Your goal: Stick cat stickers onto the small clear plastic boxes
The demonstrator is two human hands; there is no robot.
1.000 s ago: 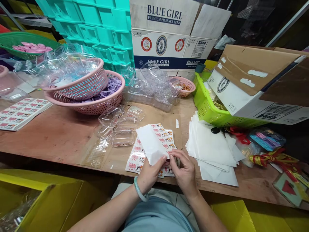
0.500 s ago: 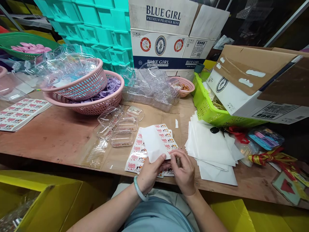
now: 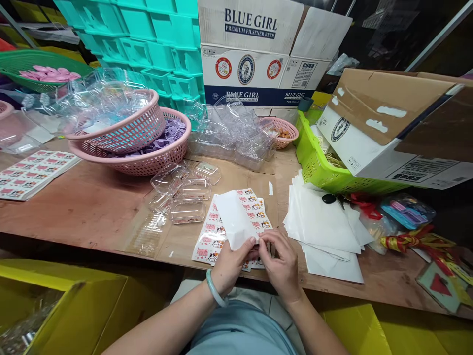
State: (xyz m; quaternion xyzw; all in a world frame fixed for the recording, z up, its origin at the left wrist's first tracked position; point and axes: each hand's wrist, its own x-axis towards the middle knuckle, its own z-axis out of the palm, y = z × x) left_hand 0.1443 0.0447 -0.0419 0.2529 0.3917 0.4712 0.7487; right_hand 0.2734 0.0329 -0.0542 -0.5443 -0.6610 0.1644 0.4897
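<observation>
A folded sheet with a white back point(image 3: 233, 219) lies over printed cat sticker sheets point(image 3: 210, 236) near the table's front edge. My left hand point(image 3: 232, 266), with a pale green bangle at the wrist, pinches the lower end of the white sheet between thumb and fingers. Beside it, my right hand point(image 3: 281, 261) is closed, thumb and fingertips together at the same sheet's lower right corner. The fingertips of both hands almost touch. Small clear plastic boxes point(image 3: 187, 211) sit just left of the sticker sheets.
White backing papers point(image 3: 321, 227) lie to the right, below a lime green basket point(image 3: 306, 153) and a tilted carton point(image 3: 388, 113). Pink baskets point(image 3: 148, 165), clear trays point(image 3: 232, 133) and a sticker stack point(image 3: 33, 172) stand behind and left. Yellow boxes point(image 3: 74, 296) are below the table.
My right hand's thumb and fingertips have moved slightly left and closed at the sheet's corner, nearer my left thumb. My left hand has barely moved.
</observation>
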